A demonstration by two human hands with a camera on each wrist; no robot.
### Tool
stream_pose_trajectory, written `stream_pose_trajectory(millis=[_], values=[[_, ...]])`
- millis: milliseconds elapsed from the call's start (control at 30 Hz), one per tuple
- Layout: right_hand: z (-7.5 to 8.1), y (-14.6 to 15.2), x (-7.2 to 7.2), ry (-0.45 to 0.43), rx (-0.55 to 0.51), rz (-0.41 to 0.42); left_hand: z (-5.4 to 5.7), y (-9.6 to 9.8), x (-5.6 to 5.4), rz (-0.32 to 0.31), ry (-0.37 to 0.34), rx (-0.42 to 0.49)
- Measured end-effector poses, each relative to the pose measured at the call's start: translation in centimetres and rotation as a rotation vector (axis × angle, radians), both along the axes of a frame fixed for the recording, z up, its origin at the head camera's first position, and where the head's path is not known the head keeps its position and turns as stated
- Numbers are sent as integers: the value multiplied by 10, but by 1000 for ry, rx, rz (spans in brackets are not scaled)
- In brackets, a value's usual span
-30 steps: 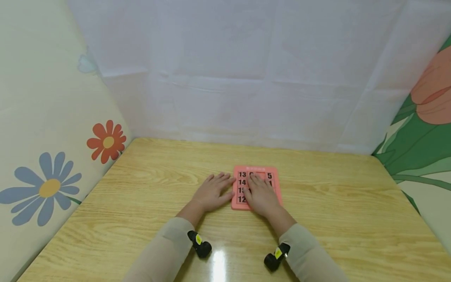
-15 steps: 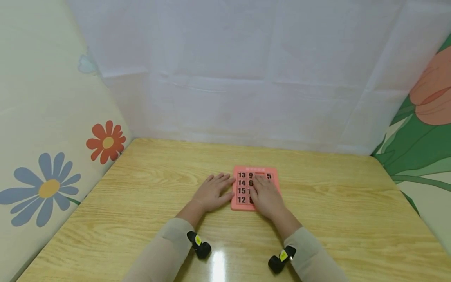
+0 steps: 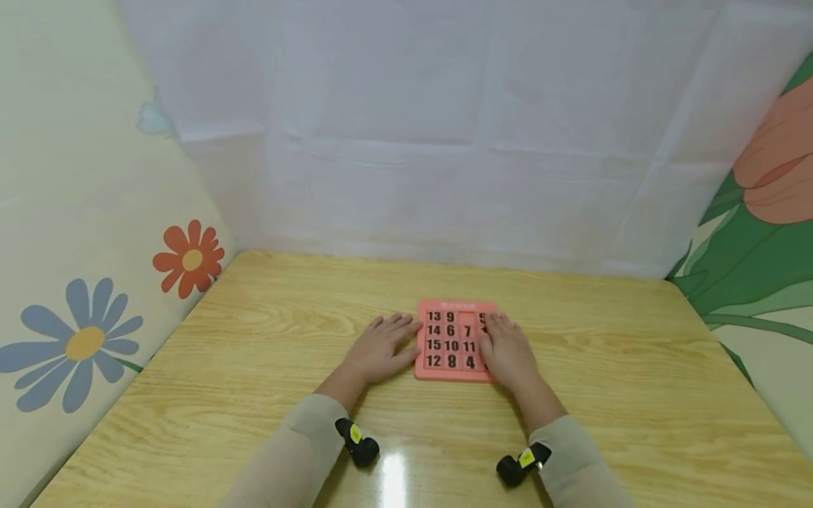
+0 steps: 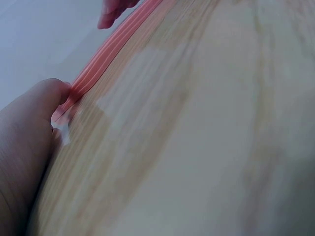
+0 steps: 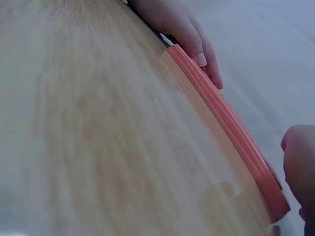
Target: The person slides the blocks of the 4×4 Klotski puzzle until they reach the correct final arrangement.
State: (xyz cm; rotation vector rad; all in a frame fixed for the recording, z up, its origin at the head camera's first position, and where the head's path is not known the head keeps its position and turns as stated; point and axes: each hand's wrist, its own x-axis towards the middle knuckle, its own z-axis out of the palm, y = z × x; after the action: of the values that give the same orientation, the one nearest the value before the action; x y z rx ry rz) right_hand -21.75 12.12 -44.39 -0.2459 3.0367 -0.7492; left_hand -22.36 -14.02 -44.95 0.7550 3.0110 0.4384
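Observation:
A pink number slide puzzle [image 3: 451,346] lies flat on the table, its tiles bearing black numerals. The gap in its tiles is in the top row, between the 9 and the partly covered 5. My left hand [image 3: 381,348] rests at the puzzle's left side, fingers extended, and its thumb [image 4: 56,91] touches the pink edge in the left wrist view. Over the right-hand column lies my right hand [image 3: 510,351], fingers extended, with fingertips near the 5 tile. It hides most of that column. In the right wrist view, the puzzle's front edge [image 5: 231,128] runs between both hands.
The wood-grain table [image 3: 286,303] extends around the puzzle on all sides. A white cloth [image 3: 394,141] hangs behind it, with flower-printed panels at left and right. Each sleeve carries a black wrist camera [image 3: 362,448].
My right hand has slid rightward across the puzzle, from the middle columns to the right-hand column, uncovering the 7, 11 and 4 tiles. My left hand has stayed in place.

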Motion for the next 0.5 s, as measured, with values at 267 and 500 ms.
stream_pose_trajectory(millis=[267,500], values=[[-2,1,0,-10,-3,12,1,1,1,-5,6,11],[-3,2,0,0,-2,23,1,1,1,-2,4,5]])
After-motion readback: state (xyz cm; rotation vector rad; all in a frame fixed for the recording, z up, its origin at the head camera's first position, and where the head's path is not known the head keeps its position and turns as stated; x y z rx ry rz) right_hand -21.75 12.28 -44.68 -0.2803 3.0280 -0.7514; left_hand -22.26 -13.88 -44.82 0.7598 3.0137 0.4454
